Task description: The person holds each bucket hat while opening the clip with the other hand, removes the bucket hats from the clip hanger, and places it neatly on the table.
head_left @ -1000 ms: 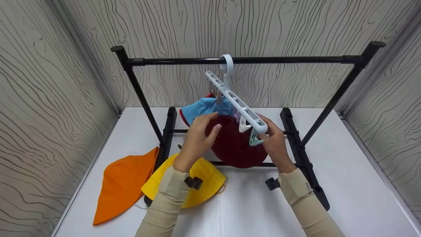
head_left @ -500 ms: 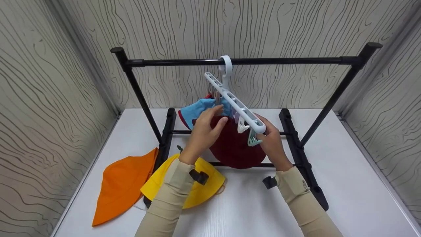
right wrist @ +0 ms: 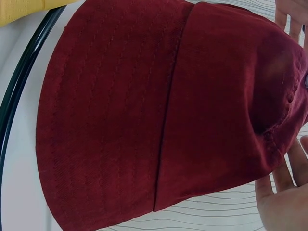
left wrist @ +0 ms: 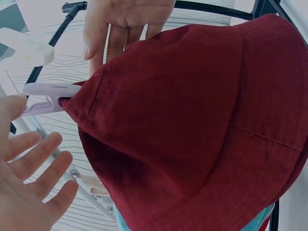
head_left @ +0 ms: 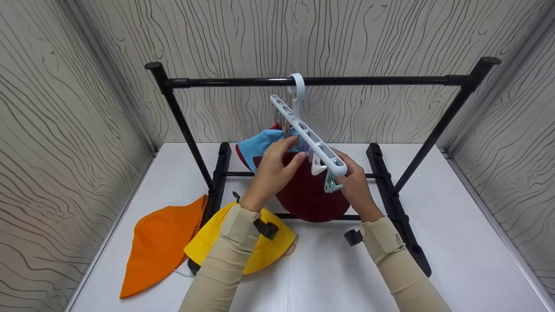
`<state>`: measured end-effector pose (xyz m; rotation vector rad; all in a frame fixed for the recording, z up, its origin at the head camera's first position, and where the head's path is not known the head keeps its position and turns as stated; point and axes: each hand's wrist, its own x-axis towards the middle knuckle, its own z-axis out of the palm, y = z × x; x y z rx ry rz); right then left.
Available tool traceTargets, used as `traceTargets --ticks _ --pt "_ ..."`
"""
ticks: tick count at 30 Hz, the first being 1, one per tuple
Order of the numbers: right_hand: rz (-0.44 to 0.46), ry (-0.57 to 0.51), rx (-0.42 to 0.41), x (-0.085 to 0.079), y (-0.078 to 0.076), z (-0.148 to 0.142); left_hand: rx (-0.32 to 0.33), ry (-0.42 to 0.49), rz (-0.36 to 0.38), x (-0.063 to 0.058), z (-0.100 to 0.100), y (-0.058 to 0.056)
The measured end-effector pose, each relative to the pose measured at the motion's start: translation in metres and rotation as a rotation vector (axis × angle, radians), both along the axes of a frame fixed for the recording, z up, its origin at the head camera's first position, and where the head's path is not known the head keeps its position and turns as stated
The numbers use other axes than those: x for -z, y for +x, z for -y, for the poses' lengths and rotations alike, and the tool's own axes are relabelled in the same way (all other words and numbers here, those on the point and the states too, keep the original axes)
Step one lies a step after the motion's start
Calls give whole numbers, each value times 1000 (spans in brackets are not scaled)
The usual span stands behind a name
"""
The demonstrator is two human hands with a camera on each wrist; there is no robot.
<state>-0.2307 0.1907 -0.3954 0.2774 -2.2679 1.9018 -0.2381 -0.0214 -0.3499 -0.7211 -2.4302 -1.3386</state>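
Observation:
A maroon bucket hat (head_left: 310, 199) hangs crown up from a lilac clip (left wrist: 52, 89), which bites the tip of its crown in the left wrist view. The clip belongs to a pale multi-clip hanger (head_left: 313, 141). My left hand (head_left: 273, 169) is at the hat's left, fingers spread; its thumb (left wrist: 10, 107) lies at the clip's handle end, touching or just in front of it. On the other side is my right hand (head_left: 355, 184), its extended fingers (right wrist: 283, 179) partly hidden behind the crown. A white clip (head_left: 317, 166) and a mint clip (head_left: 332, 183) dangle nearer me.
The hanger hooks over a black rack's top bar (head_left: 377, 81). A light blue hat (head_left: 256, 145) with red edging hangs farther back. On the white table (head_left: 459, 242) lie an orange hat (head_left: 160, 240) and a yellow hat (head_left: 273, 242), partly under my left forearm.
My left hand has moved right and slightly up, from beside the hat to the lilac clip. My right hand stays almost in place by the hanger's near end.

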Motion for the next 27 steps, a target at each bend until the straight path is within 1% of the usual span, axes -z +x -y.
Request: traceTargets --ticks 7,15,19,23,27 --pt "6 41 2 0 -4 1 10 8 -9 -3 -6 0" --pt "-74 93 6 0 -6 6 19 65 -40 -3 -11 -2" --pt "-78 106 12 0 -6 8 17 102 -74 -3 -14 -2" --pt "-72 63 18 0 -7 9 10 123 -97 -2 -16 -3" --pt "-86 45 7 0 -7 11 7 150 -88 -1 -18 -3"
